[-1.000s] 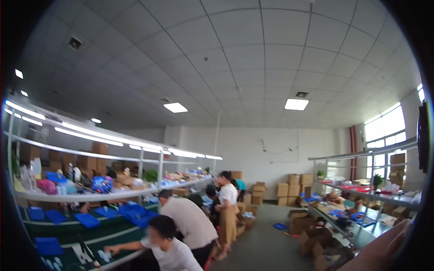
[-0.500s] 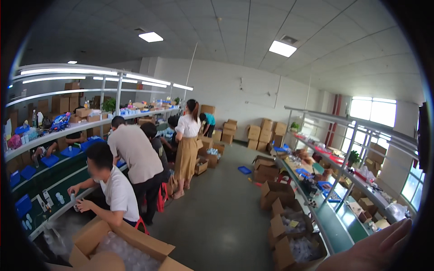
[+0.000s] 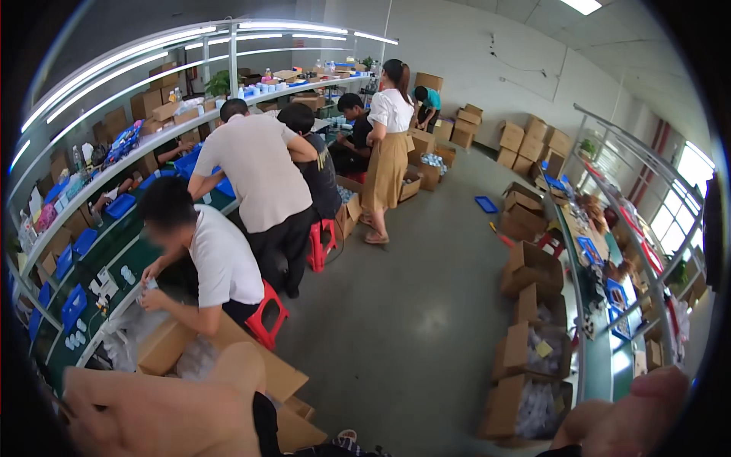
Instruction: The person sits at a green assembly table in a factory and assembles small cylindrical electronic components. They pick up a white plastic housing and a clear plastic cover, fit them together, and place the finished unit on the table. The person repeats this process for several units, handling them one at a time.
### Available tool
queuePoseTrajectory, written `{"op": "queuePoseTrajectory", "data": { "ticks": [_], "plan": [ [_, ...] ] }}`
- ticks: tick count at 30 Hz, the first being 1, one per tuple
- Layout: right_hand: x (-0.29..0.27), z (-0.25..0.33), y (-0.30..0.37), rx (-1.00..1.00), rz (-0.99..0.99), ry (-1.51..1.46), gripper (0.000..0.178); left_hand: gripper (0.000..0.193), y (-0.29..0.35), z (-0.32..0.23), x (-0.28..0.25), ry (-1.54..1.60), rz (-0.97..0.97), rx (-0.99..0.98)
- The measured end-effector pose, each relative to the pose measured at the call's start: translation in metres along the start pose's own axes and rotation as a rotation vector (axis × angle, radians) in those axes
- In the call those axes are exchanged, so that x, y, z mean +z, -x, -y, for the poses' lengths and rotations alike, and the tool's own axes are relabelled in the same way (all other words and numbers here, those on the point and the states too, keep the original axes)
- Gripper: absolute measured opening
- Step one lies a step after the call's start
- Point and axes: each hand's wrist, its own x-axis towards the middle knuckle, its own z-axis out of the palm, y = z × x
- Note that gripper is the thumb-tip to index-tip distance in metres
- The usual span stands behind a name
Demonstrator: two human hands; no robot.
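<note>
My left hand (image 3: 167,407) looms large and blurred at the lower left, close to the camera. It hides part of an open cardboard box (image 3: 278,373) holding clear plastic pieces (image 3: 196,358). Over at the lower right is my right hand (image 3: 636,415), partly cut off by the dark rim, in front of the near end of a green-topped bench (image 3: 598,365). No object shows in either hand. The fingers of both are too smeared or turned away to read.
A seated person (image 3: 225,255) handles a small item at the left bench; a red stool (image 3: 266,316) is beside them. Several people stand or sit farther along. Open cartons (image 3: 533,266) line the right bench. A blue tray (image 3: 485,204) lies on the grey floor (image 3: 396,320).
The view has tilted down and turned left. My left hand has risen into the lower left. My right hand, earlier with fingers stretched out, now looks more rounded. The seated person still handles a small item.
</note>
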Motion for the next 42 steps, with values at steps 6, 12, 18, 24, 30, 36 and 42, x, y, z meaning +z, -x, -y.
{"op": "queuePoseTrajectory", "data": {
  "ticks": [6, 12, 18, 24, 30, 36, 42],
  "plan": [
    [0.043, -0.105, 0.121, 0.263, 0.197, 0.029, 0.031, 0.018, 0.148, 0.033, 0.066, 0.077, 0.446, -0.323],
    [0.197, -0.213, 0.373, 1.437, 0.299, -0.097, 0.017, 0.042, 0.447, 0.047, 0.075, -0.093, 1.698, -0.991],
    [0.345, -0.176, 0.583, 1.742, 0.557, -0.963, 0.027, 0.049, 0.605, -0.003, -0.017, -0.379, 1.783, -2.082],
    [0.485, -0.236, 0.549, 1.370, 1.126, -1.521, 0.031, 0.056, 0.702, -0.026, -0.022, 0.066, 1.426, -2.857],
    [0.580, -0.333, 0.633, 1.576, 1.011, -1.682, 0.027, 0.058, 0.820, 0.088, 0.074, 0.149, 1.271, -2.862],
    [0.585, -0.430, 0.704, 2.294, 0.364, -1.879, 0.022, 0.059, 0.928, 0.170, 0.168, 0.316, 1.252, -2.818],
    [0.613, -0.571, 0.768, 1.989, 0.620, -1.468, 0.022, 0.063, 1.033, 0.241, 0.265, 0.200, 1.155, -3.110]
  ]
}}
